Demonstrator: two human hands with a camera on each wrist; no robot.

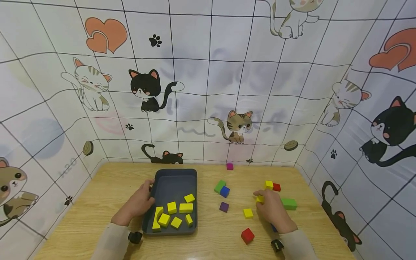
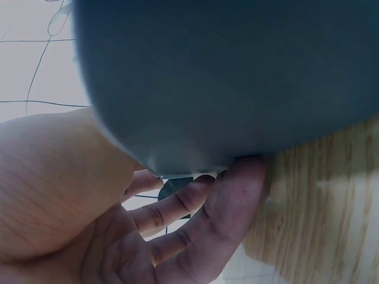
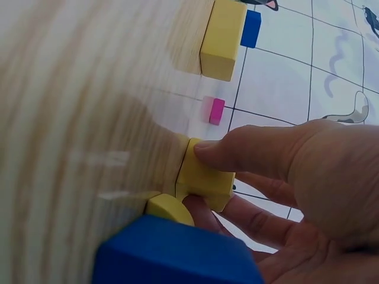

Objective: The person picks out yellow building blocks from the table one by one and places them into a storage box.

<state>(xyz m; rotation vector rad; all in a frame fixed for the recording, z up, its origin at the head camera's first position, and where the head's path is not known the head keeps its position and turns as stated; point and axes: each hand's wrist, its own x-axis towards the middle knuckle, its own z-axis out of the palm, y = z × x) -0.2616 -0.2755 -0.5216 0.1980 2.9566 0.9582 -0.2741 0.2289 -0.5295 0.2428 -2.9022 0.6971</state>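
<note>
My left hand (image 1: 139, 200) rests against the left side of a dark grey tray (image 1: 175, 177); in the left wrist view the thumb and fingertips touch the outside of its wall. Several yellow blocks (image 1: 186, 208) lie in the tray's near half, a curved one among them at the left. Over on the right, my right hand (image 1: 271, 209) pinches a yellow block (image 3: 204, 177) between thumb and fingers, close to the tabletop. Beside that block, the right wrist view has a rounded yellow piece (image 3: 169, 208) and a large blue block (image 3: 172, 254) in the foreground.
Loose blocks lie about the right hand: a yellow one (image 1: 248, 213), a red one (image 1: 247, 236) and a green one (image 1: 289, 204). Between tray and hand are green (image 1: 219, 186), blue (image 1: 225, 191) and purple (image 1: 224, 207) blocks. A magenta cube (image 1: 230, 166) sits at the back edge.
</note>
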